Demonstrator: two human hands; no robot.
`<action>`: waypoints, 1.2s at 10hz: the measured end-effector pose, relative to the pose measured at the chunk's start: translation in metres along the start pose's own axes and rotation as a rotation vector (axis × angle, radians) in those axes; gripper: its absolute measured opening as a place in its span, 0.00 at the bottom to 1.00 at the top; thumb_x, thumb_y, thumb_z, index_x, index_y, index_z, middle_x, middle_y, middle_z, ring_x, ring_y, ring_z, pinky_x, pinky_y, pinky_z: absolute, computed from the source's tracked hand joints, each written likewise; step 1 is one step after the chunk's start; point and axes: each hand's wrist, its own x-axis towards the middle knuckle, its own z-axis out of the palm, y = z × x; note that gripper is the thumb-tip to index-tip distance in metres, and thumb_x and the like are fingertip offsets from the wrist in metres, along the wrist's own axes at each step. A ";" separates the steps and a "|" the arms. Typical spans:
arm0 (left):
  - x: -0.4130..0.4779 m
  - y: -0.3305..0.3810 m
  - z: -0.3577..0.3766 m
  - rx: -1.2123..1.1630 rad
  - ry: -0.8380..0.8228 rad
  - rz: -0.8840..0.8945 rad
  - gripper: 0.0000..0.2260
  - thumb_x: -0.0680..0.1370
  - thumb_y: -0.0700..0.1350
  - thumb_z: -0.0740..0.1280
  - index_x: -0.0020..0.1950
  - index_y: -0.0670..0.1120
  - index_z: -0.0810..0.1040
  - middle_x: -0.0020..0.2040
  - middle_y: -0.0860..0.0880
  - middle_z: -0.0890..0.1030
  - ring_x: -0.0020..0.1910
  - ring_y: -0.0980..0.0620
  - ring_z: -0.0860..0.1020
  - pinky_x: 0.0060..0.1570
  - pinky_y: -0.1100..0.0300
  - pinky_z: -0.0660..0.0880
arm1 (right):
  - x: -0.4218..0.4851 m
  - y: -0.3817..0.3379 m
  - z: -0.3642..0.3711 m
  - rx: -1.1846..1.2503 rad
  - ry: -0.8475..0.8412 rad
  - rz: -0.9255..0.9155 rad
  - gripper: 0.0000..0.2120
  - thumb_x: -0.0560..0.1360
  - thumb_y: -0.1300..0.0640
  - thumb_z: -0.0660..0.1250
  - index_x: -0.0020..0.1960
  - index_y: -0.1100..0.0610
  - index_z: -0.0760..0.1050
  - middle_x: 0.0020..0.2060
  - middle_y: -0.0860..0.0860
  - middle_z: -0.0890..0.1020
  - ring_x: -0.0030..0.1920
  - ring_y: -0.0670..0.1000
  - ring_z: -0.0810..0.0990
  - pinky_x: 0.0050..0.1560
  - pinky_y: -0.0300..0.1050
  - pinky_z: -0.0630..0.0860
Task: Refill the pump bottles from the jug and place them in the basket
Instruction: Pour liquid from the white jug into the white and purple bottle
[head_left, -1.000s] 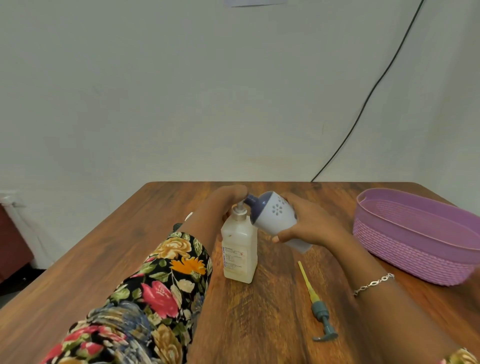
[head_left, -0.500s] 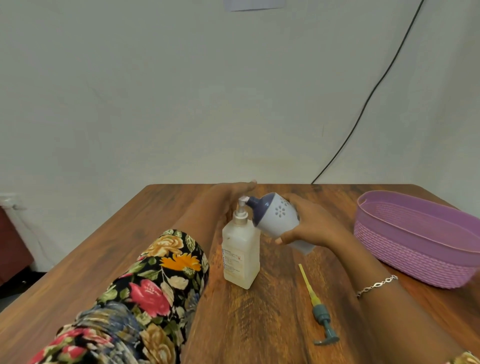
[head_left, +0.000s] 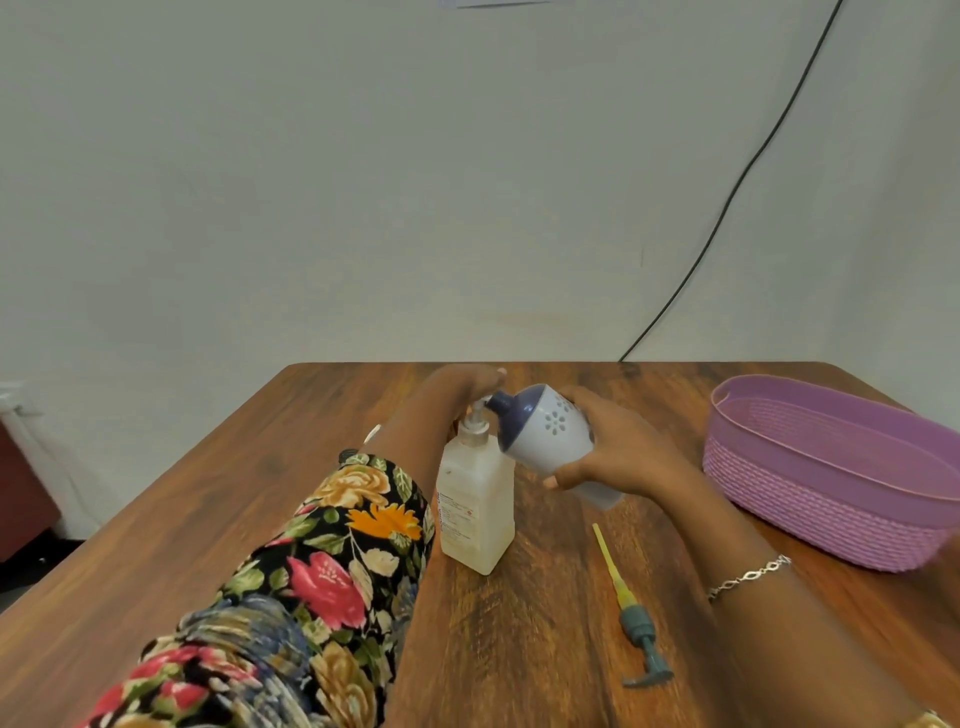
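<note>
I find the middle crowded: the pump bottle (head_left: 475, 512) stands upright, the left forearm (head_left: 415, 467) lies just beside it on its left, and the tilted white-and-blue jug (head_left: 550, 434), gripped in the right hand (head_left: 626, 457), hangs at its pump head. A loose pump (head_left: 632, 610) lies flat on the table (head_left: 519, 654) near the front. Open wood runs between the right forearm and the basket (head_left: 831, 501), and I see nothing over the basket's top.

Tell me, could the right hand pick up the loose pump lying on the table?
Probably not yet: the right hand grips the blue-and-white bottle. The loose pump lies unblocked nearby, though.
</note>
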 end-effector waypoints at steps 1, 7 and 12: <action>0.003 -0.001 0.003 0.090 0.019 0.057 0.20 0.82 0.47 0.52 0.69 0.36 0.65 0.69 0.38 0.67 0.67 0.40 0.67 0.63 0.50 0.66 | 0.000 0.000 0.002 -0.023 -0.011 0.009 0.40 0.61 0.50 0.77 0.69 0.49 0.63 0.58 0.48 0.74 0.53 0.48 0.71 0.50 0.45 0.72; -0.006 -0.009 0.005 0.352 0.008 0.184 0.15 0.79 0.41 0.58 0.60 0.33 0.71 0.35 0.45 0.70 0.32 0.52 0.70 0.31 0.63 0.69 | -0.005 0.000 0.011 -0.020 -0.032 0.024 0.39 0.62 0.49 0.77 0.69 0.50 0.62 0.60 0.49 0.73 0.54 0.47 0.71 0.50 0.43 0.69; -0.005 -0.011 0.005 0.363 -0.010 0.237 0.17 0.78 0.44 0.61 0.60 0.32 0.70 0.39 0.44 0.71 0.34 0.50 0.71 0.36 0.61 0.70 | -0.008 -0.004 0.011 -0.028 -0.012 0.032 0.39 0.62 0.49 0.76 0.68 0.49 0.63 0.58 0.48 0.74 0.51 0.46 0.70 0.48 0.43 0.69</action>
